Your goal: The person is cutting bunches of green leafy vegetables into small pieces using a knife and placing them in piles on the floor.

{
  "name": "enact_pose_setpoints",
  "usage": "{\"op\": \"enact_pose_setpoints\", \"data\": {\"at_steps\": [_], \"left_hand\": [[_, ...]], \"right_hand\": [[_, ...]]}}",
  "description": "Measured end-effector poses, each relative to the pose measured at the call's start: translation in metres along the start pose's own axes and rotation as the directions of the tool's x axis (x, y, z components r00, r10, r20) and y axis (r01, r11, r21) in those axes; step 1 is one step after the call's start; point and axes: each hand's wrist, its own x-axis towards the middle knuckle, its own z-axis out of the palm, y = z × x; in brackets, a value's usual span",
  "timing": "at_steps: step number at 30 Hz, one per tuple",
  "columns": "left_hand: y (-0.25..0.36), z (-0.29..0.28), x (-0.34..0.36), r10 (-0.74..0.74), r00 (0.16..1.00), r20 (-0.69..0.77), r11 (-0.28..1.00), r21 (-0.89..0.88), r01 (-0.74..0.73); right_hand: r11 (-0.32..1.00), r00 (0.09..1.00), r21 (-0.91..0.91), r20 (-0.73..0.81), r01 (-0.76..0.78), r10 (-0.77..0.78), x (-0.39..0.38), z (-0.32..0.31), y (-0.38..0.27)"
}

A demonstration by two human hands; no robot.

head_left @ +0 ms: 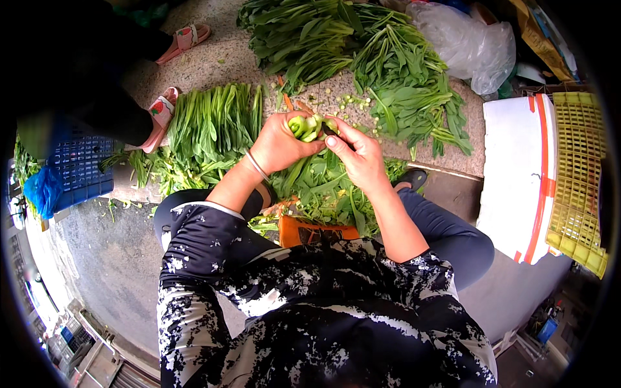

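Note:
In the middle of the head view, my left hand [286, 141] is closed round a bunch of pale green stalk ends [304, 127], which face up toward me. My right hand [354, 155] grips a small dark knife [327, 131], its thumb against the stalks' right side. Below both hands, loose leafy greens [330, 197] lie in a heap, with an orange container [317, 229] at its near edge. A neat row of leafy stalks [210, 116] lies to the left, and small cut pieces [356, 103] are scattered on the speckled step [470, 129] beyond my hands.
More greens [294, 42] are piled at the back beside a clear plastic bag [472, 45]. A white foam box [511, 181] and yellow crate [576, 174] stand right. A blue crate [81, 168] stands left. Another person's feet in pink sandals [158, 116] are at the upper left.

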Motion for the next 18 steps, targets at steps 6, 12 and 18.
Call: {"op": "enact_pose_setpoints", "data": {"at_steps": [6, 12, 18], "left_hand": [[-0.019, -0.005, 0.0, -0.113, 0.99, 0.086, 0.993, -0.008, 0.114], [-0.012, -0.005, -0.005, -0.168, 0.975, 0.143, 0.984, -0.032, 0.174], [0.012, -0.006, -0.013, -0.232, 0.969, 0.08, 0.939, -0.243, 0.245]], "right_hand": [[0.982, 0.988, -0.114, -0.057, -0.15, 0.145, -0.01, -0.004, 0.014], [0.667, 0.807, 0.487, 0.151, -0.564, 0.572, -0.026, -0.033, 0.077], [0.678, 0.748, -0.353, -0.106, -0.644, 0.656, 0.037, -0.033, 0.09]]}}
